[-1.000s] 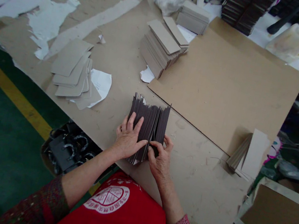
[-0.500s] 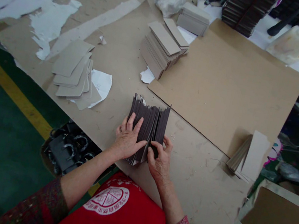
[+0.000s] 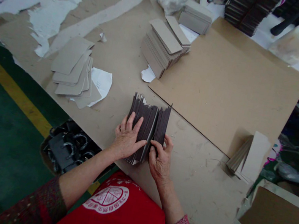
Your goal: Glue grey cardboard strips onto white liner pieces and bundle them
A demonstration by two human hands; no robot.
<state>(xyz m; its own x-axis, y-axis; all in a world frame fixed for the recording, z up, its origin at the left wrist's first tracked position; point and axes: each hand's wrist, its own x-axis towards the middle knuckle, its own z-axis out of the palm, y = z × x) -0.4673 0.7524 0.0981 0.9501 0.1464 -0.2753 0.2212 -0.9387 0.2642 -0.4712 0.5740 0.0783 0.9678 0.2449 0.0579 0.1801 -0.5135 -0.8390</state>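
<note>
A row of thin dark boards (image 3: 145, 121) stands on edge on the table (image 3: 189, 181) in front of me, split by a narrow gap toward its right side. My left hand (image 3: 126, 137) lies over the left, larger part, fingers spread across the boards' edges and thumb pointing toward the gap. At the gap, my right hand (image 3: 162, 153) has its fingers bent round the near end of the smaller right part (image 3: 161, 124), with the thumb just below. The lower ends of the boards are partly hidden by my hands.
Grey boards (image 3: 163, 47) are stacked behind the row, fanned grey cards (image 3: 73, 69) lie to the left, and a small leaning bundle (image 3: 247, 156) is at the right. A large brown sheet (image 3: 234, 88) covers the back right. A box of black items (image 3: 69, 148) is below the front edge.
The gap between the two parts of the dark row has widened, the right part standing more apart. My right hand has shifted very slightly; my left hand stays on the boards.
</note>
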